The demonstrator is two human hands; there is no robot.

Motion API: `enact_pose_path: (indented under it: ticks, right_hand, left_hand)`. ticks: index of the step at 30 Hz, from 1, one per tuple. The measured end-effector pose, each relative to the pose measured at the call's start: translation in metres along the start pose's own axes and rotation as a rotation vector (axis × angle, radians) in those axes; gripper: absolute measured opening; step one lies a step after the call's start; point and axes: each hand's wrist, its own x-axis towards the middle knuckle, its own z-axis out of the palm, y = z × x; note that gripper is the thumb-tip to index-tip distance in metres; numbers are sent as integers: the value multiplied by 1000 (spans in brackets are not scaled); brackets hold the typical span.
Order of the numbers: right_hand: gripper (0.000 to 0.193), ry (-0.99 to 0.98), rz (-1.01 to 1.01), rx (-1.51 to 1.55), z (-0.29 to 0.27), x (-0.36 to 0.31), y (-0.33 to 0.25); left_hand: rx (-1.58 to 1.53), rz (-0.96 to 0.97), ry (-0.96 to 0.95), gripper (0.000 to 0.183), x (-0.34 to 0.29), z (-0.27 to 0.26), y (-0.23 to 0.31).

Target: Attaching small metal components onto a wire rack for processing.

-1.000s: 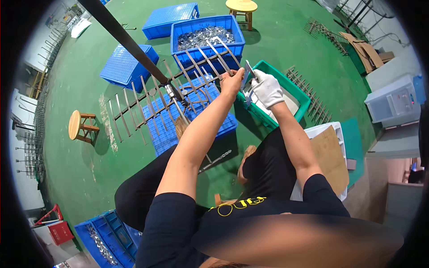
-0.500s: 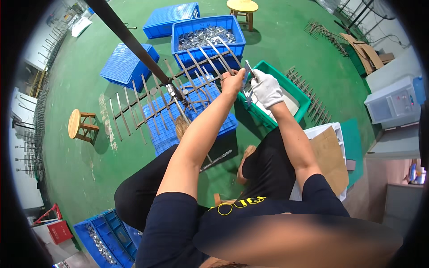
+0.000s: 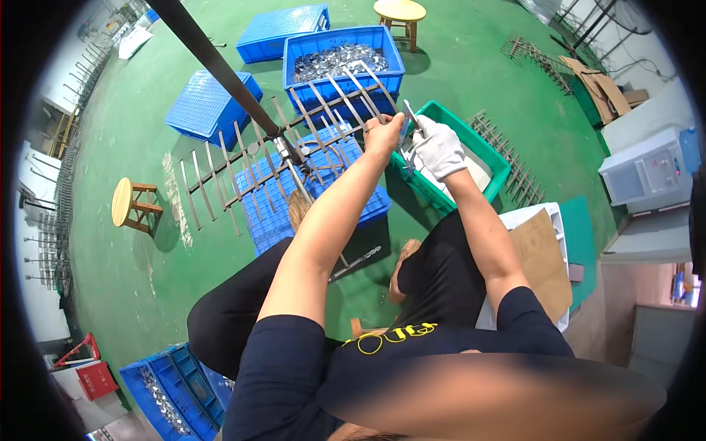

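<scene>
My bare left hand [image 3: 384, 136] has its fingers closed round the right end of a metal rack [image 3: 234, 200], a long bar with many thin crosswise prongs. In a white glove, my right hand [image 3: 439, 148] pinches a flat, shiny metal piece [image 3: 409, 114] just beside the rack's end. The exact shape of that piece is partly covered by the fingers. A dark upright pole [image 3: 220, 73] meets the rack near its middle at a clamp. Below the gloved hand stands a green bin [image 3: 502, 176] with pale material and small metal parts inside.
Beyond the rack, a blue crate [image 3: 342, 33] holds many small metal parts. Closed blue crates [image 3: 206, 106] stand left of it, and another blue crate [image 3: 368, 202] sits under the rack. Wooden stools [image 3: 123, 203] and a white tray with cardboard [image 3: 540, 261] flank me.
</scene>
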Motion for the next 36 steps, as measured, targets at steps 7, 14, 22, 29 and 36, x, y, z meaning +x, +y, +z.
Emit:
enact_pose_path:
  ticks: [7, 14, 22, 29, 36]
  right_hand:
    - [14, -20, 9, -8, 1, 0, -2]
    - [15, -47, 36, -45, 1, -1, -3]
    - [26, -81, 81, -55, -2, 1, -6]
    - [29, -365, 217, -7, -33, 4, -21]
    - [34, -132, 166, 356, -18, 4, 6]
  left_hand:
    - [-8, 5, -21, 28, 3, -2, -2]
    - [-18, -7, -47, 27, -2, -2, 3]
    - [-29, 19, -66, 35, 7, 0, -4]
    - [-121, -26, -134, 39, 14, -3, -23]
    - [-123, -95, -265, 35, 2, -11, 0]
